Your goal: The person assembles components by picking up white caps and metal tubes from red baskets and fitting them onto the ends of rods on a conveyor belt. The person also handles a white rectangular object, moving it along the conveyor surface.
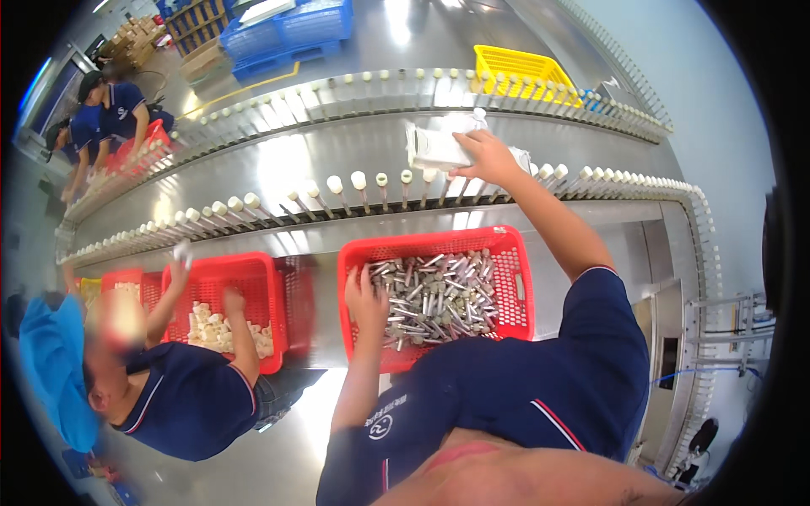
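My right hand (pixel 488 160) reaches out over the steel table, its fingers and thumb on a crumpled white package (pixel 439 148). The package lies between two rows of upright pins, and part of it is hidden under my hand. My left hand (pixel 367 299) is inside the left wall of a red plastic basket (pixel 348 253), with its fingers apart. Beside those fingers lies a heap of short metal rods (pixel 443 295), which half fills the basket. I see nothing held in the left hand.
Pins with whitish caps (pixel 359 180) line a curving track beyond the basket. To my left, a co-worker in a blue cap (pixel 59 371) handles pale pieces (pixel 215 329) in another red basket (pixel 272 278). A yellow crate (pixel 519 63) and blue crates (pixel 291 34) stand farther off.
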Tool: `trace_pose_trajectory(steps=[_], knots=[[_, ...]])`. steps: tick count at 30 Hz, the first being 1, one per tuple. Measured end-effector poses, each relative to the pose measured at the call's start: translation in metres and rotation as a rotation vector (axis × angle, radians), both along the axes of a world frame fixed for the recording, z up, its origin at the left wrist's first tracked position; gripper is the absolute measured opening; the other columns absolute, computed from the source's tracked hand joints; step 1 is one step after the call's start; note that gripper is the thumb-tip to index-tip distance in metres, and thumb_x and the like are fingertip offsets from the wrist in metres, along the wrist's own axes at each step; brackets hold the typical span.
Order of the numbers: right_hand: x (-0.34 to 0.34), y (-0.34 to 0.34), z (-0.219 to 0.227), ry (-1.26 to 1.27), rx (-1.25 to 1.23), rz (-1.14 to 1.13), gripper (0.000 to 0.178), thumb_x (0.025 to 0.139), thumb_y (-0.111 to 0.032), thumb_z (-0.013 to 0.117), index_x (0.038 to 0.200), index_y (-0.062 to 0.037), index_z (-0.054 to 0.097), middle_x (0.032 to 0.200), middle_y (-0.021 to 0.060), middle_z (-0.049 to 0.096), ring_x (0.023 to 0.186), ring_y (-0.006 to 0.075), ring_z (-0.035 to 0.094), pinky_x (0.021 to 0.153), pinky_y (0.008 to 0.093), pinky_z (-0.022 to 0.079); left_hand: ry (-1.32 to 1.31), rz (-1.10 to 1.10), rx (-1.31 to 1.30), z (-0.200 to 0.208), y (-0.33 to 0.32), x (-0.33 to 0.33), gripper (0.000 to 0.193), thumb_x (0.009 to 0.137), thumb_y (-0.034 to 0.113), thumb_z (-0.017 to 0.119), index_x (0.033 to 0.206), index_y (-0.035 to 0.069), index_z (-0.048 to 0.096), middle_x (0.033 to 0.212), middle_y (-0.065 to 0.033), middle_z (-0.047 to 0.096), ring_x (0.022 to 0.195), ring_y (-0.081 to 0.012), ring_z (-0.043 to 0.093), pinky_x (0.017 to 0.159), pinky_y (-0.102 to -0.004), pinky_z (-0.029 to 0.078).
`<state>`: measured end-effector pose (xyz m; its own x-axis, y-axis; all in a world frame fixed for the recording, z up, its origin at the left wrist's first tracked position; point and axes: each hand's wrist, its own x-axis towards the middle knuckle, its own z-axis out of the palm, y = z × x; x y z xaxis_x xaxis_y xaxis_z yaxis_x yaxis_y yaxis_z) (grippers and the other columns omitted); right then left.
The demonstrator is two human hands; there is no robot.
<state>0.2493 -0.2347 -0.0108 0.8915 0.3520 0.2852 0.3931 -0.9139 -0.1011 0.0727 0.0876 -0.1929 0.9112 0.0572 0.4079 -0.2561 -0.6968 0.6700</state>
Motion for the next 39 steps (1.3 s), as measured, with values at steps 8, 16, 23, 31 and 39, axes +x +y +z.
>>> trace_pose_trajectory(steps=[8, 16, 23, 31, 39], knots=[[-0.091, -0.052, 0.038, -0.122, 0.111, -0.162, 0.074, 0.062, -0.044, 0.082, 0.121, -0.0069, 0.058, 0.101, 0.0134, 0.061, 0.096, 0.0298, 0.057, 0.084, 0.0388, 0.047, -0.010, -0.441, 0.621, 0.099, -0.122, 0.207, 0.032, 0.083, 0.035, 0.061, 0.102, 0.010, 0.059, 0.098, -0.0120, 0.064, 0.097, -0.0283, 0.061, 0.083, -0.0443, 0.044], [-0.144, -0.100, 0.019, -0.058, 0.270, -0.306, 0.080, 0.054, -0.032, 0.088, 0.124, -0.0060, 0.058, 0.103, 0.0144, 0.060, 0.094, 0.0297, 0.056, 0.084, 0.0386, 0.046, -0.173, -0.560, 0.667, 0.107, -0.166, 0.235, 0.028, 0.088, 0.039, 0.056, 0.080, 0.012, 0.056, 0.066, -0.0091, 0.062, 0.060, -0.0262, 0.063, 0.051, -0.0420, 0.046], [-0.102, -0.104, 0.022, -0.127, 0.293, -0.357, 0.073, 0.059, -0.034, 0.086, 0.120, -0.0032, 0.060, 0.102, 0.0164, 0.061, 0.094, 0.0313, 0.058, 0.085, 0.0387, 0.047, -0.097, -0.600, 0.377, 0.147, -0.150, 0.079, 0.030, 0.085, 0.041, 0.058, 0.079, 0.012, 0.056, 0.061, -0.0103, 0.060, 0.055, -0.0286, 0.061, 0.047, -0.0414, 0.047], [0.010, 0.015, 0.029, -0.024, 0.123, 0.038, 0.074, 0.063, -0.042, 0.080, 0.124, -0.0077, 0.058, 0.104, 0.0157, 0.061, 0.099, 0.0320, 0.056, 0.087, 0.0398, 0.046, 0.666, -0.656, 0.308, -0.050, -0.076, -0.040, 0.031, 0.088, 0.036, 0.054, 0.109, 0.013, 0.054, 0.077, -0.0172, 0.064, 0.078, -0.0378, 0.064, 0.066, -0.0487, 0.050], [0.042, 0.025, -0.011, 0.070, -0.012, 0.117, 0.076, 0.062, -0.051, 0.077, 0.121, -0.0062, 0.059, 0.094, 0.0150, 0.062, 0.092, 0.0312, 0.058, 0.083, 0.0409, 0.046, 0.567, -0.556, 0.324, -0.043, -0.021, -0.083, 0.038, 0.078, 0.032, 0.064, 0.114, 0.020, 0.060, 0.126, -0.0189, 0.050, 0.103, -0.0353, 0.057, 0.085, -0.0491, 0.046]])
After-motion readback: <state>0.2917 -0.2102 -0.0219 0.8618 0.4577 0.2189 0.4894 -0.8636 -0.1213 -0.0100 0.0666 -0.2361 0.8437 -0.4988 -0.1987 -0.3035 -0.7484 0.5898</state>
